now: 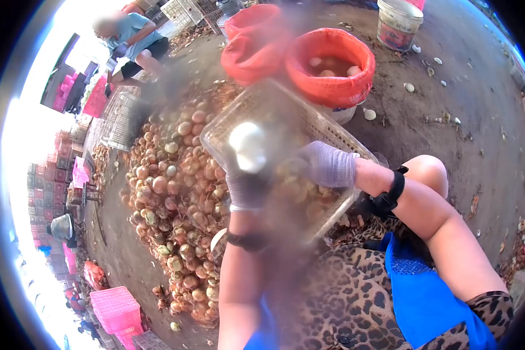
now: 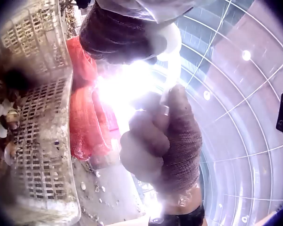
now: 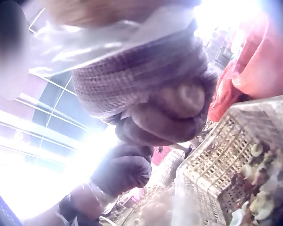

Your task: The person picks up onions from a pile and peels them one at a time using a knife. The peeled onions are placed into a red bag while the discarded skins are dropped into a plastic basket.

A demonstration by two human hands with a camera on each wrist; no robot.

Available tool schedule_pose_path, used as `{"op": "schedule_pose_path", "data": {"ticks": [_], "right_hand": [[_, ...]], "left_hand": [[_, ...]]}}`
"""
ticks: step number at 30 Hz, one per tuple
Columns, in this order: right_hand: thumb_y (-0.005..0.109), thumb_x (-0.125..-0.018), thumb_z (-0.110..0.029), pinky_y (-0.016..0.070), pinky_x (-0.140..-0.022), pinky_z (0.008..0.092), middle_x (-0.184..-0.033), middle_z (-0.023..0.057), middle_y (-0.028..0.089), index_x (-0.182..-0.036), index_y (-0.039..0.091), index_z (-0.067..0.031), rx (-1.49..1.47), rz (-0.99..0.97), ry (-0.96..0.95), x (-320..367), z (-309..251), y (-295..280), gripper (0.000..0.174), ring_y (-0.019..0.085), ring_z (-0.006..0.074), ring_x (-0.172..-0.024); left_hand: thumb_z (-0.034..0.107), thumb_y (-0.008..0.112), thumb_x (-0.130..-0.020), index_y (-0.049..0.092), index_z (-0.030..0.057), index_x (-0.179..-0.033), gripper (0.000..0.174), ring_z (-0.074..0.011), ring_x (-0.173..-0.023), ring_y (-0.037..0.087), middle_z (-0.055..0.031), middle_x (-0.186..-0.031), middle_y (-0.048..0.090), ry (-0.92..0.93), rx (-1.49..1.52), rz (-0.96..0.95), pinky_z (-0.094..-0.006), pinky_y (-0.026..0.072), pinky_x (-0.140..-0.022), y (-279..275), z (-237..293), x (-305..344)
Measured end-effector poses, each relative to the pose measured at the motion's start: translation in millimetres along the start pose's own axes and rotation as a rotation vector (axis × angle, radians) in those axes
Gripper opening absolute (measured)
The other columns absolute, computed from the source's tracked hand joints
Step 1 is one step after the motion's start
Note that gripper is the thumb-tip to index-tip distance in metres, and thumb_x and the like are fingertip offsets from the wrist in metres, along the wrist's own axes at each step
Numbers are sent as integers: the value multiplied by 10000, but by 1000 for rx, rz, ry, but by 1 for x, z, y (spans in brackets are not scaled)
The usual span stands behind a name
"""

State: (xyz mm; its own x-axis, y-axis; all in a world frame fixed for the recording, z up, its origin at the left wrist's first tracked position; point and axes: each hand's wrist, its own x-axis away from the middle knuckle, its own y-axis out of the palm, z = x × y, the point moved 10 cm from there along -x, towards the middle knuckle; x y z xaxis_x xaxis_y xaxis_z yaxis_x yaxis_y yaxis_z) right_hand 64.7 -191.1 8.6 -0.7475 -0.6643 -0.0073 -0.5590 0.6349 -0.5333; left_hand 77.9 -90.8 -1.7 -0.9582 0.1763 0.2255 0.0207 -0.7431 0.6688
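Note:
My gloved left hand (image 1: 248,185) grips a peeled white onion (image 1: 249,146) over the crate's left side. In the left wrist view, the left hand (image 2: 122,37) is at the top, the white onion (image 2: 171,42) bright at its fingers. My gloved right hand (image 1: 328,164) is beside it, over the crate's right side. Its fingers are curled in the right wrist view, the hand (image 3: 155,94) close to the camera. At its thumb (image 2: 179,108), a small shiny blade-like piece shows, mostly hidden. A dirty plastic crate (image 1: 347,137) with onion skins lies below both hands.
A large pile of onions (image 1: 175,192) spreads at the left. Ahead stand a red-lined bucket (image 1: 332,87) holding onions, another red bag (image 1: 251,55) and a white bucket (image 1: 398,26). A person (image 1: 137,38) crouches at the far left. Pink crates (image 1: 115,309) stand at lower left.

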Motion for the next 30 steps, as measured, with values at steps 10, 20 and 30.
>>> {"op": "schedule_pose_path", "data": {"ticks": [10,20,30], "right_hand": [[538,-922,-243,501,-740,440,-862,178,670,-1002,623,-17,512,21,246,-9,6,-3,255,650,380,-829],[626,-853,-167,511,-676,422,-866,150,671,-1069,608,-92,359,360,87,-19,4,-9,230,658,345,-766],[720,-788,-259,529,-771,391,-938,144,681,-1160,625,-64,448,599,-257,-15,-20,-45,431,667,312,-863]], "left_hand": [[681,479,-886,538,91,-1149,649,-168,-896,559,-38,-1025,562,151,-79,-134,-300,506,-721,-39,-15,-27],[623,446,-928,541,63,-1170,617,-150,-920,547,-23,-1018,558,95,176,191,-273,485,-777,-37,0,-34],[622,483,-921,510,54,-1272,669,-202,-1061,561,-85,-1168,581,-97,214,-290,-336,480,-910,14,-11,-5]]}}
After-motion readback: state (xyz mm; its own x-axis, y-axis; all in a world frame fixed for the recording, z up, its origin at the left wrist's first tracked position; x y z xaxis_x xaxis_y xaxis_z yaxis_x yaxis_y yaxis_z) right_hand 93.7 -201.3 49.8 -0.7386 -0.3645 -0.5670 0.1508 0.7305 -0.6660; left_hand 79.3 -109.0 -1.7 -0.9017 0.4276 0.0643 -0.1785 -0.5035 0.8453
